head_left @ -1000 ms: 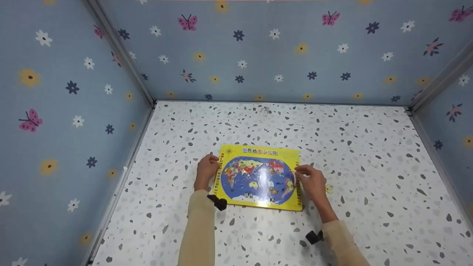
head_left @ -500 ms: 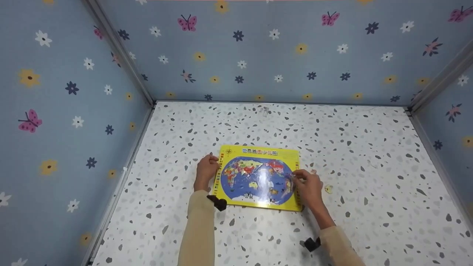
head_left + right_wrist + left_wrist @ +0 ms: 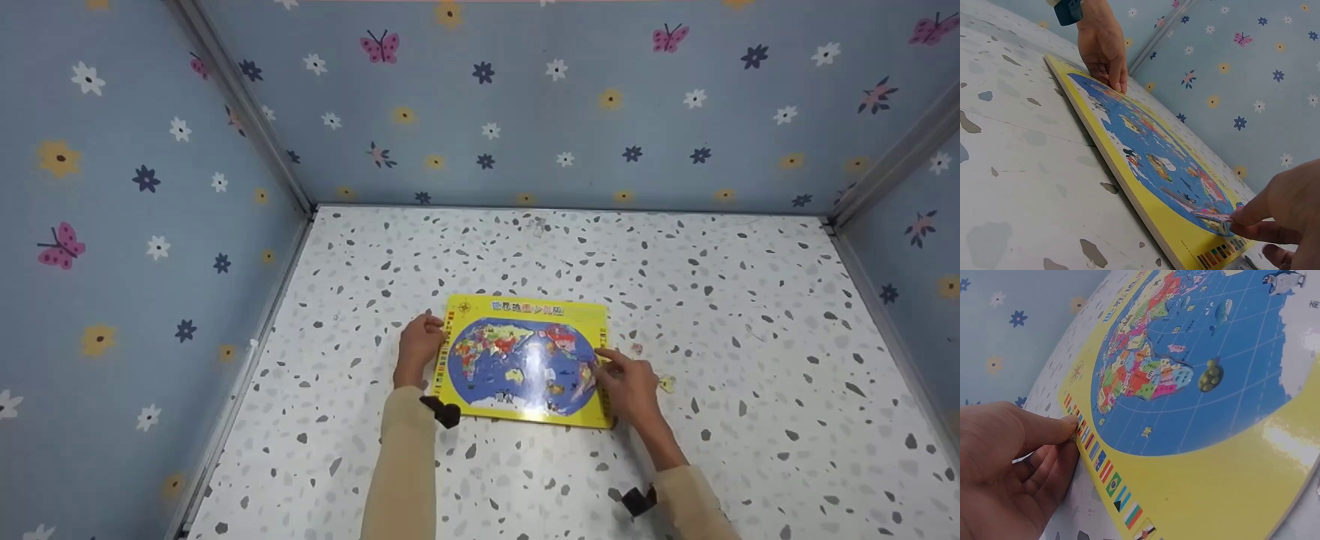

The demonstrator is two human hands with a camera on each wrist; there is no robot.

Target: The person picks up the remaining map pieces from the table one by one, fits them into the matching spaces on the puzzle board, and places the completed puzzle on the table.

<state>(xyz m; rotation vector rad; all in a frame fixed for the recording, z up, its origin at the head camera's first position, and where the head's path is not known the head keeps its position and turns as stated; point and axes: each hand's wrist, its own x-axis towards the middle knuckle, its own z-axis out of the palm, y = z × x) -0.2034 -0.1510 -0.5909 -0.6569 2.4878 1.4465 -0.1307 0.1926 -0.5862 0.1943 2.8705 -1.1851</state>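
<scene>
A yellow world map puzzle board (image 3: 525, 416) with a blue ocean lies flat on the speckled table. At its left edge my left hand (image 3: 420, 345) pinches the rim; the left wrist view shows the thumb (image 3: 1050, 430) on top beside the printed flags. My right hand (image 3: 631, 386) is over the right side of the board. Between its thumb and fingers it holds a thin pinkish puzzle piece (image 3: 1216, 216), tilted low above the map near South America. The fingers hide part of this piece.
Right of the board lie a small yellow piece (image 3: 667, 384) and a small reddish piece (image 3: 637, 348). Blue flowered walls (image 3: 525, 112) enclose the back and both sides of the white speckled table (image 3: 765, 337).
My right hand has shifted slightly toward me over the board's right side, still holding the piece, and the reddish piece behind it now shows. The left hand and the board have stayed put.
</scene>
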